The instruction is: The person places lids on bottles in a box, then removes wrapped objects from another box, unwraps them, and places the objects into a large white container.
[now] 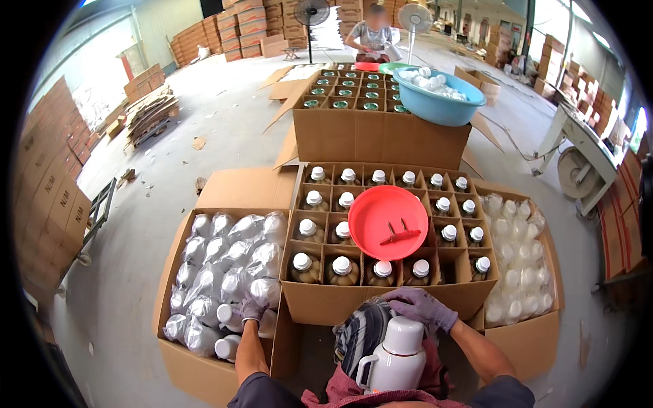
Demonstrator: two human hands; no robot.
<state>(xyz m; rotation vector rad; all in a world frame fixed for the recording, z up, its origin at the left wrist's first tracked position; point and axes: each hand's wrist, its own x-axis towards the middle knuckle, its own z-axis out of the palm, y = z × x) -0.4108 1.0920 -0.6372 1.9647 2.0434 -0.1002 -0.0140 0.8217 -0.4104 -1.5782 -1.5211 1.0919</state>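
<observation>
In my lap stands a white thermos jug (398, 353) with a side handle, next to a dark striped cloth (362, 332). My right hand (423, 306), in a purple glove, lies with fingers stretched leftward between the jug's top and the middle carton's (326, 304) near edge. Down in the left carton (183, 367), my gloved left hand (252, 310) has its fingers closed against a white jug (228, 315) among several plastic-wrapped ones; its fingertips are partly hidden. White-capped containers (342, 266) stand in the middle carton's divided cells.
A red bowl (388, 234) holding a red tool (400, 236) rests on the middle carton. At right, a carton holds translucent pieces (520, 272). Farther back are another divided carton (377, 136), a blue basin (439, 109) of white parts and a seated co-worker (373, 37).
</observation>
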